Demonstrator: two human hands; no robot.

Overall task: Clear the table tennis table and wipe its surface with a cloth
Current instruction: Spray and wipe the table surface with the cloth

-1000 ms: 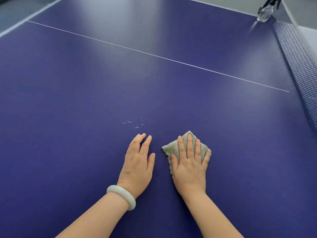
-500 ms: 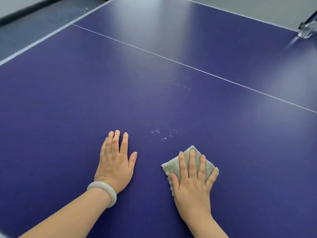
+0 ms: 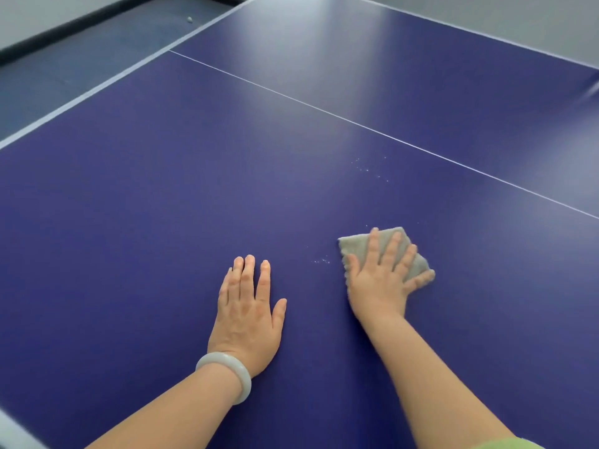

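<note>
The dark blue table tennis table (image 3: 162, 222) fills the view, with a thin white centre line running across it. My right hand (image 3: 382, 280) presses flat, fingers spread, on a folded grey cloth (image 3: 355, 244) at the lower right of centre. My left hand (image 3: 248, 309) rests flat on the bare surface beside it, a pale bangle on its wrist. Small white specks (image 3: 321, 261) lie between the two hands, just left of the cloth. More specks (image 3: 369, 168) lie farther out near the centre line.
The table's white left edge (image 3: 81, 95) runs diagonally at the upper left, with grey floor (image 3: 64, 59) beyond it. A small pale object (image 3: 189, 19) lies on that floor. The table's near corner shows at the bottom left.
My right hand has slid the cloth forward and to the right, over some of the near specks. The view has turned left, and the net clamp has left the frame.
</note>
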